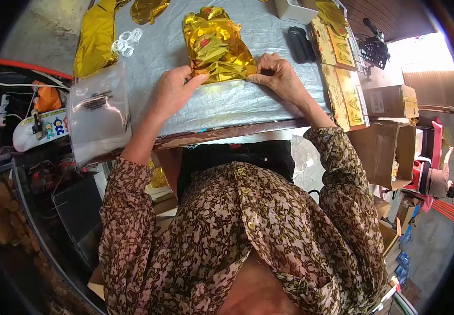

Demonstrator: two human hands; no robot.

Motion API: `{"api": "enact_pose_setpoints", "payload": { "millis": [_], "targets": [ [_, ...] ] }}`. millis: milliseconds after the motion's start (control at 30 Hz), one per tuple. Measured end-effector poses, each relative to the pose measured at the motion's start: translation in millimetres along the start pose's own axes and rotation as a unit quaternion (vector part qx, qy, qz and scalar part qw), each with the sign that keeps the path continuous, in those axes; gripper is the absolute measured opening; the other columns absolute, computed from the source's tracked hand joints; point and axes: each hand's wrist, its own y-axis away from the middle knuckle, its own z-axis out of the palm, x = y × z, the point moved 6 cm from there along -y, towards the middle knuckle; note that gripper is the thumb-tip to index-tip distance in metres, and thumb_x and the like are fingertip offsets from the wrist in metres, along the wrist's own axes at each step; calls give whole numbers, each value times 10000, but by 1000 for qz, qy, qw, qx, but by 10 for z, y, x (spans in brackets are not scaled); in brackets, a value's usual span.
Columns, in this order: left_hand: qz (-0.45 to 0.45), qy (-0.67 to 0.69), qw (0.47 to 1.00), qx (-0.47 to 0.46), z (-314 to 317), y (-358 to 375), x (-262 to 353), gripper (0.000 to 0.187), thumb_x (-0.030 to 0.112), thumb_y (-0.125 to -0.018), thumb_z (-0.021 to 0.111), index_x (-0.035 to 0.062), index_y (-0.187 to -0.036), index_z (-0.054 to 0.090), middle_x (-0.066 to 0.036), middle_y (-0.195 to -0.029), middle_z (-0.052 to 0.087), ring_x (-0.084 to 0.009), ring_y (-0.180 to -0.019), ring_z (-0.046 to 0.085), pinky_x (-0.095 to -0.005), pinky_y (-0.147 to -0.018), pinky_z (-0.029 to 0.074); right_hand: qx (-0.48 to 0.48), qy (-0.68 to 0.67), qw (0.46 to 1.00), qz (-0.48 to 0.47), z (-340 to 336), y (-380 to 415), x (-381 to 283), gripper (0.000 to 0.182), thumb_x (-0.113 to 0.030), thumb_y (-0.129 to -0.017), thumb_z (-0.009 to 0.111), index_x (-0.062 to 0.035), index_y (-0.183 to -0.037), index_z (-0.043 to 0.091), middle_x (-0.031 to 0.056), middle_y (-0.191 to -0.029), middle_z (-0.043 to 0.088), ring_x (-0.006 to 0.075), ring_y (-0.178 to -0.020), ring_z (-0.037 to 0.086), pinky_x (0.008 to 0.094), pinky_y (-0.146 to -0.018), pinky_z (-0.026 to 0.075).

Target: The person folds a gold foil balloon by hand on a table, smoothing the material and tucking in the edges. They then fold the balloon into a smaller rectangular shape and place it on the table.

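A shiny gold foil balloon (222,44), deflated and crumpled, with small red spots, lies on the silver-covered table in front of me. My left hand (177,86) pinches its near left corner between thumb and fingers. At the near right corner, my right hand (278,76) grips the foil the same way. The near edge of the foil runs fairly straight between both hands. Part of each corner is hidden by my fingers.
White ribbon coils (127,42) and clear plastic bags (101,115) lie at the left, near more gold foil (96,37). A black tray-like object (301,45), a white box (296,10) and printed boxes (347,97) are at the right. Cardboard boxes (382,147) stand beyond; a person (437,181) is farther off.
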Motion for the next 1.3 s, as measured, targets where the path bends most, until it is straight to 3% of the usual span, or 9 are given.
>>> {"api": "enact_pose_setpoints", "payload": {
  "millis": [267, 433, 567, 700, 733, 833, 1100, 1167, 1300],
  "targets": [
    [51, 71, 996, -26, -40, 144, 127, 359, 327, -944, 746, -18, -1045, 734, -218, -930, 723, -378, -912, 723, -442, -809, 547, -3, 59, 998, -17, -11, 24, -137, 191, -165, -839, 854, -35, -819, 716, 45, -819, 687, 229, -836, 586, 374, -831, 468],
    [288, -65, 955, 4, -69, 320, 405, 331, 81, -909, 687, 28, -1235, 691, -192, -1271, 681, -405, -1146, 653, -479, -966, 534, 9, 138, 983, -122, -15, 148, -192, 124, -118, -854, 808, -102, -969, 765, -5, -950, 679, 212, -932, 583, 356, -923, 415],
    [162, -55, 984, -45, 39, 135, 207, 324, -1, -896, 608, 4, -1212, 680, -226, -1149, 712, -431, -1072, 668, -481, -926, 549, 54, 204, 970, -118, -10, 128, -244, 200, -56, -829, 787, -120, -1019, 783, 1, -1008, 706, 219, -991, 620, 356, -952, 412],
    [278, -49, 959, -15, 63, 31, 325, 347, -2, -870, 608, -3, -1209, 681, -237, -1096, 718, -450, -1023, 669, -487, -893, 559, 85, 243, 960, -109, -83, 110, -143, 224, -27, -829, 772, -92, -1043, 778, 34, -1000, 718, 240, -981, 649, 358, -937, 460],
    [209, -83, 972, -67, 145, 20, 225, 364, 2, -878, 604, 30, -1228, 697, -209, -1254, 687, -412, -1163, 645, -465, -1008, 529, 93, 212, 968, -98, -117, 75, -51, 248, -3, -842, 751, -79, -1077, 773, 57, -1008, 726, 256, -986, 663, 364, -924, 490],
    [298, -159, 941, -15, 23, 155, 623, 287, -10, -883, 612, 54, -1121, 759, -103, -1625, 417, -324, -1506, 393, -482, -1249, 341, 101, 150, 982, -58, -187, 22, -86, 289, 34, -875, 705, -54, -1145, 759, 101, -1033, 739, 286, -989, 689, 371, -905, 537],
    [326, -122, 937, 41, -19, 28, 748, 190, -70, -890, 586, -19, -1013, 721, -173, -1457, 581, -377, -1324, 581, -458, -1097, 503, 71, 71, 991, 86, -269, 3, 47, 250, -37, -973, 648, 37, -1201, 720, 142, -958, 779, 185, -786, 743, 305, -733, 578],
    [176, -36, 984, 16, 27, -86, 668, 180, 13, -971, 575, 9, -1096, 703, -195, -1218, 676, -417, -1104, 676, -478, -952, 562, 65, 67, 989, 117, -266, -12, 13, 232, -70, -971, 670, 46, -1164, 729, 136, -892, 777, 160, -710, 724, 304, -691, 574],
    [154, -90, 982, 56, 263, -177, 745, 244, 193, -1043, 561, 27, -1186, 669, -218, -1083, 677, -445, -993, 682, -503, -885, 567, 41, 46, 977, 205, -222, -22, -40, 223, -140, -935, 745, 56, -1039, 761, 108, -744, 752, 116, -600, 695, 288, -607, 558]
  ]
}}
